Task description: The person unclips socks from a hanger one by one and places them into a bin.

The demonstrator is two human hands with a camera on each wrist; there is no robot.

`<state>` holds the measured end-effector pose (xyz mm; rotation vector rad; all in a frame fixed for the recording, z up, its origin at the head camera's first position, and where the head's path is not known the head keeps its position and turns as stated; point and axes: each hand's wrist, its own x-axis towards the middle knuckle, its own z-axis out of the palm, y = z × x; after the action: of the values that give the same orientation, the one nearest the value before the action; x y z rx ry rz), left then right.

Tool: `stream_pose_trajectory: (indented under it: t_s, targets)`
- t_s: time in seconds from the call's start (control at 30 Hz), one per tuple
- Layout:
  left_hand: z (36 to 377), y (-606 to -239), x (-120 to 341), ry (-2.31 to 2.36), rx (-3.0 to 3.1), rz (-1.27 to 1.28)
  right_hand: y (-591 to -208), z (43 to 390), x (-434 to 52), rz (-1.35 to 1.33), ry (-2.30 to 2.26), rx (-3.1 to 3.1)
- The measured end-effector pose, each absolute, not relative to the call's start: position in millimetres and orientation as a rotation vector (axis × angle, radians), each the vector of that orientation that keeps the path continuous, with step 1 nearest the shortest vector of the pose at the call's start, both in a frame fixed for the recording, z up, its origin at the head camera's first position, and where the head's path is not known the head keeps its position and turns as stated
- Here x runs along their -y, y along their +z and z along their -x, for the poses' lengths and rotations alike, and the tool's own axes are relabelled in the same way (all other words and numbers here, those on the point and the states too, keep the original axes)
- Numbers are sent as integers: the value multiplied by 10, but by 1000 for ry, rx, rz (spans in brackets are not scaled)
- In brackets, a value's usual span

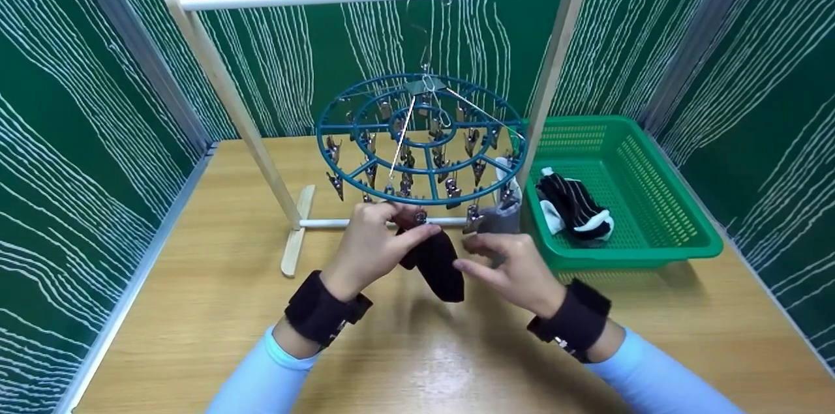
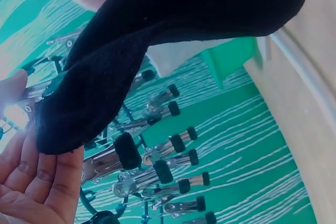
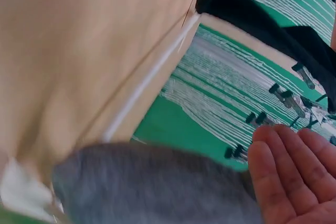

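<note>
The work looks partway along, perhaps nearer its start than its end, judging by how many clips hang bare. The black sock (image 1: 442, 267) is at the front edge of the hanger (image 1: 319, 133), its upper end up against a clip (image 1: 421, 215) and its lower end dangling over the table (image 1: 196, 270). A further dark bit shows behind it; whether that is a fold or a second sock, I can't tell. The left hand (image 1: 375, 238) pinches the clip between thumb and fingers, right at the sock's end. Whether the clip's jaws bite the cloth properly is not clear. The right hand (image 1: 512, 264) holds nothing; its fingers lie side by side, slightly bent, just beside the sock.

Done, it seems: a grey sock (image 1: 501, 221) hanging at the right front of the hanger, with a paler piece above it that may or may not be separate. Left to do, I'd judge: securing the black sock, then the striped bundle (image 1: 571, 202) in the basket (image 1: 652, 252), black with white ends; how many socks it makes is hard to say.

No brand, label or writing can be read anywhere. The dark wristbands (image 1: 323, 310) carry small pale marks, too small to make out, and the green walls (image 1: 261, 55) bear wavy white lines, not letters
</note>
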<state>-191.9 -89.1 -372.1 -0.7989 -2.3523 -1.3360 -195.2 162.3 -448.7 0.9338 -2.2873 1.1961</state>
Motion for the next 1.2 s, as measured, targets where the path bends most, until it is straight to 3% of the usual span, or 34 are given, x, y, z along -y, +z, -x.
stream_pose_trajectory:
  t_s: [0.53,1.2]
  targets:
    - [1920,-3761,823,-1415,2312,768,-4675,2002,-1435,-960,1876,2151]
    - [1870,-3774,790,-1401,2248,772,-4632,1952,-1548,-1094,1719,2052]
